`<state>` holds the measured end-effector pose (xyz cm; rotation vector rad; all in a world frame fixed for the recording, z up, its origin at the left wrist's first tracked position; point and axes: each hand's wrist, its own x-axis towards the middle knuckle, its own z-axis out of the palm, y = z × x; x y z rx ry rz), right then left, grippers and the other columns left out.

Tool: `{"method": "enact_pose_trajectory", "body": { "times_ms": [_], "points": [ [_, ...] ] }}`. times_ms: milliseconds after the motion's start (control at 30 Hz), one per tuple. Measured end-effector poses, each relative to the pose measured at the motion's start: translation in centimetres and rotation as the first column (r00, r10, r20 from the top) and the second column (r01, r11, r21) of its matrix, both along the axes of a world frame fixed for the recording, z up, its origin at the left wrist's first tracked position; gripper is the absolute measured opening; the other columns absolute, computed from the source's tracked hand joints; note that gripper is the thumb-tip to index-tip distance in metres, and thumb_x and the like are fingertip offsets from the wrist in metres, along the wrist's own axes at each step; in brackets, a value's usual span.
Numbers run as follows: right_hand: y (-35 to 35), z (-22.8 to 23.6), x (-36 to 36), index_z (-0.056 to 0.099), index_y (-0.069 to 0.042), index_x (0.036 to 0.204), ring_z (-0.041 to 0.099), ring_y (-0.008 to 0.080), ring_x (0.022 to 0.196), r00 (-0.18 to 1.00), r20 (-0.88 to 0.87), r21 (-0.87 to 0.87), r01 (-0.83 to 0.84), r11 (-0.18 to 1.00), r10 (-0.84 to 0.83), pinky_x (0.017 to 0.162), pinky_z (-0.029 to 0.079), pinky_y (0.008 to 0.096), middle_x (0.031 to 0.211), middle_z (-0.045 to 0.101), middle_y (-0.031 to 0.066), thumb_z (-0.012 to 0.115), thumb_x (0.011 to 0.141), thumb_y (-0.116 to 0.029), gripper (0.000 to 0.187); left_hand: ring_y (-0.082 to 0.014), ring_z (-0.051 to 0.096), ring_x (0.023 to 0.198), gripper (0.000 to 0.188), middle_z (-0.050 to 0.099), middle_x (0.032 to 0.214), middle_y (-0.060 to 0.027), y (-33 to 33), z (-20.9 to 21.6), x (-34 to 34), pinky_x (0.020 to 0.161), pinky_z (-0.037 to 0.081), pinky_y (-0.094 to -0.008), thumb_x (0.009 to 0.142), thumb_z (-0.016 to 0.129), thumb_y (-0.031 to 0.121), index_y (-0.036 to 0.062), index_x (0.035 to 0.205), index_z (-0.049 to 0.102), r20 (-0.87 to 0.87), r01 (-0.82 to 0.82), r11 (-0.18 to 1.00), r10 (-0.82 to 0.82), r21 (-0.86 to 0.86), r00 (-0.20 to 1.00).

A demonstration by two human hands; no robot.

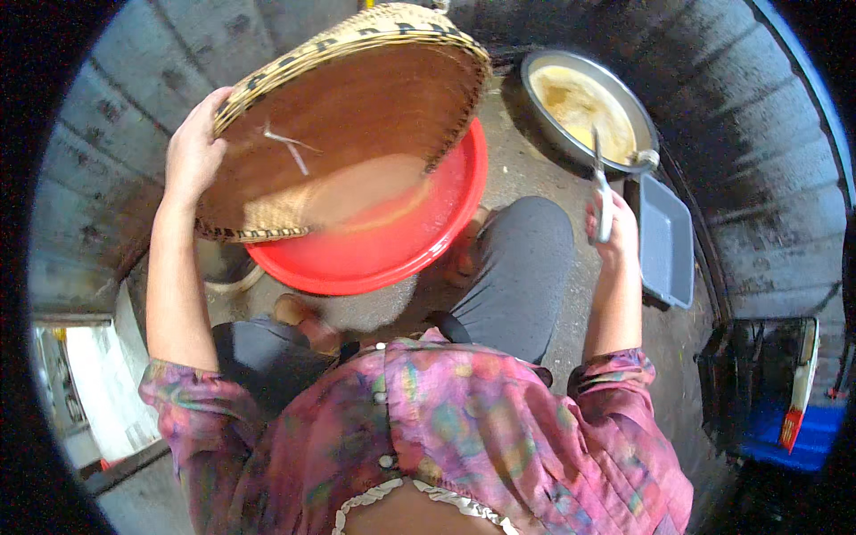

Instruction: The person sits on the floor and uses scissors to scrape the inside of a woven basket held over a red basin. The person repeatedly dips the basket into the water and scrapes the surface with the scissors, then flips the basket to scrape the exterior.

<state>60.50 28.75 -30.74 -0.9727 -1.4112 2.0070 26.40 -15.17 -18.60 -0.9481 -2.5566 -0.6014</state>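
Observation:
A large round woven basket tray (pixel 348 116) with a pale, dark-patterned rim is tilted over a red basin (pixel 374 272). My left hand (pixel 194 147) grips its left edge, fingers closed round the rim. The tray's brown inner face is turned toward me, with a thin white strip (pixel 290 147) on it. Part of the basin is hidden behind the tray. Away from the tray, at the right, my right hand (pixel 617 227) is closed on scissors (pixel 601 192) with pale handles, their blades pointing away from me.
Beyond my right hand stands a metal basin (pixel 637 116) of frothy yellowish liquid, with a grey rectangular tub (pixel 667 245) beside it. My knees (pixel 526 259) flank the red basin. Dark panel walls (pixel 749 134) rise close by. A red-tipped pale tool (pixel 800 383) is at lower right.

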Motion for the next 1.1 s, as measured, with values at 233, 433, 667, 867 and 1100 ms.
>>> {"method": "enact_pose_trajectory", "body": {
  "times_ms": [233,433,667,867,1100],
  "points": [
    [2.3,-13.5,5.7,0.053,-0.006,0.072,0.046,0.0202,0.043,0.945,0.251,-0.323,0.287,0.902,-0.210,0.037,0.035,0.0316,0.056,0.049,0.0071,0.051,0.081,-0.014,0.012,-0.0287,0.049,0.112,0.057,0.052,0.121,-0.0104,0.5,-0.1,-0.5,0.092,0.041,-0.0370,0.067,0.046,-0.006,0.0124,0.121,0.048,-0.048,-0.014,0.999,0.012,-0.048,0.999],
    [1.1,-24.4,9.8,0.061,-0.003,0.078,0.058,0.0291,0.061,0.774,0.632,-0.225,0.131,0.966,0.043,0.054,0.047,0.0427,0.070,0.059,0.0129,0.052,0.080,-0.019,0.019,-0.0289,0.051,0.110,0.053,0.053,0.120,-0.0118,1.9,1.1,-0.2,0.092,0.042,-0.0368,0.068,0.050,0.003,0.0103,0.120,0.048,-0.049,0.005,0.997,-0.008,-0.071,0.999],
    [-2.8,-23.9,10.5,0.061,-0.004,0.086,0.057,0.0282,0.071,0.708,0.658,-0.352,-0.011,0.936,0.256,0.062,0.046,0.0414,0.079,0.060,0.0129,0.053,0.079,-0.024,0.022,-0.0267,0.059,0.095,0.041,0.061,0.103,-0.0133,-0.5,1.6,1.7,0.082,0.046,-0.0348,0.072,0.061,0.023,0.0072,0.110,0.057,0.123,0.106,0.973,-0.133,0.204,0.983],
    [-1.7,-22.4,10.8,0.061,-0.005,0.092,0.057,0.0274,0.080,0.732,0.595,-0.440,-0.050,0.897,0.333,0.069,0.045,0.0402,0.086,0.060,0.0129,0.054,0.079,-0.027,0.027,-0.0358,0.058,0.083,0.026,0.061,0.084,-0.0167,4.8,2.0,5.8,0.073,0.047,-0.0449,0.066,0.065,0.026,0.0060,0.082,0.063,-0.180,0.119,0.965,-0.077,0.236,0.981],
    [-0.5,-18.9,8.9,0.060,-0.006,0.099,0.056,0.0265,0.090,0.776,0.545,-0.427,-0.069,0.901,0.318,0.078,0.044,0.0388,0.095,0.060,0.0129,0.055,0.078,-0.032,0.033,-0.0306,0.052,0.098,0.042,0.056,0.100,-0.0144,5.8,1.5,11.6,0.088,0.040,-0.0408,0.061,0.070,0.024,0.0032,0.095,0.056,-0.242,0.073,0.985,-0.033,0.158,0.970]
  ]
}}
